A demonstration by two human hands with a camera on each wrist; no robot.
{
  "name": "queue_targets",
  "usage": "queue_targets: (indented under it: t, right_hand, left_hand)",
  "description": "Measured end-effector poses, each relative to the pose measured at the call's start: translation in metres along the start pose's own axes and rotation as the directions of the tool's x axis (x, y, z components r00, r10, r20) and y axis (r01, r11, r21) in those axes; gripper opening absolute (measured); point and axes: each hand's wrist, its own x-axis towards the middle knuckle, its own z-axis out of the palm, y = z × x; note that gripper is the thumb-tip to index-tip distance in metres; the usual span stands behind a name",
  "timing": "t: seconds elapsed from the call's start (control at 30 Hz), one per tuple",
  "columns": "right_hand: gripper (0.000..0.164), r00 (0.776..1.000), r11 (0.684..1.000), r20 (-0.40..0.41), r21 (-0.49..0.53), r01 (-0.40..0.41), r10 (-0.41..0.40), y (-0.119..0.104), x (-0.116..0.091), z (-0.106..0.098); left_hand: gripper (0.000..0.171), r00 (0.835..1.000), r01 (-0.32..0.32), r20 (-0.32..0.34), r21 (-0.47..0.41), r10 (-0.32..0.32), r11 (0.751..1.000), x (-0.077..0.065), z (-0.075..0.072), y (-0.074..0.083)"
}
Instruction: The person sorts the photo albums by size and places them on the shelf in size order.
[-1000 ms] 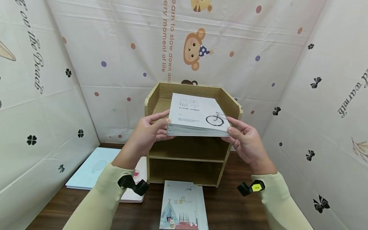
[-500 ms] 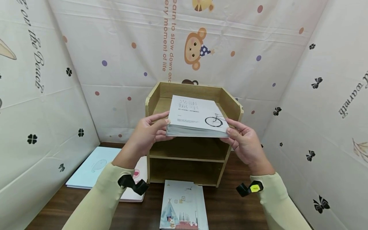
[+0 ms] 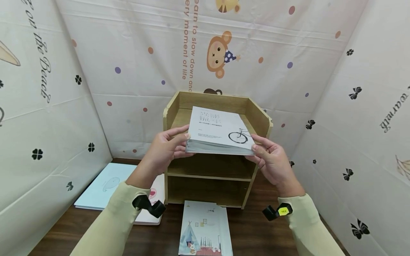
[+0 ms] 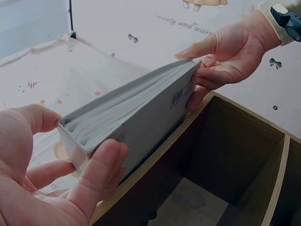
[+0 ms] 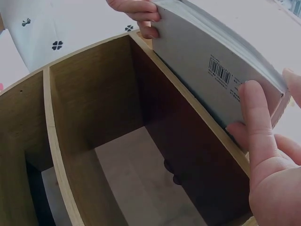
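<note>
A thick white book point(image 3: 214, 129) with a bicycle drawing on its cover lies flat over the top of the wooden shelf unit point(image 3: 208, 176). My left hand point(image 3: 168, 145) grips its left near corner, thumb on top and fingers below. At the opposite corner my right hand point(image 3: 270, 158) pinches it the same way. The left wrist view shows the page edges of the book point(image 4: 127, 106) slightly fanned, with both hands at its ends. From the right wrist, a barcode shows on the underside of the book point(image 5: 202, 66), close along the shelf's top board.
On the dark wooden table point(image 3: 266, 227), a book with a tent picture point(image 3: 205, 231) lies in front of the shelf. Left of it lie a light blue book point(image 3: 102, 185) and a white one point(image 3: 150, 213). Printed cloth walls point(image 3: 134, 35) enclose the back and sides.
The book has come down slightly and a little toward me, with both hands still holding it. The head view has shifted slightly.
</note>
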Motion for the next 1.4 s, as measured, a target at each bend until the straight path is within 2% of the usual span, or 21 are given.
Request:
queue_targets:
  t: [0.53,0.83,1.13,1.4]
  right_hand:
    - [0.037,1.000,1.000,-0.019,0.001,-0.013,0.013,0.005,-0.003,0.000]
    - [0.041,1.000,1.000,-0.013,-0.011,-0.012,0.012,0.006,-0.004,-0.002]
    - [0.046,1.000,1.000,0.000,-0.016,-0.018,0.018,0.006,-0.004,-0.003]
    - [0.058,0.998,0.999,-0.041,-0.026,-0.042,0.041,0.007,-0.001,-0.001]
  left_hand:
    - [0.050,0.999,0.000,0.038,0.002,0.000,1.000,-0.002,-0.001,-0.003]
    - [0.055,0.997,0.015,0.077,-0.012,-0.014,1.000,-0.002,-0.006,-0.004]
    - [0.055,0.997,0.002,0.073,-0.015,-0.001,1.000,0.000,-0.009,-0.006]
    - [0.051,0.998,-0.012,0.061,-0.021,0.014,1.000,0.006,-0.010,-0.008]
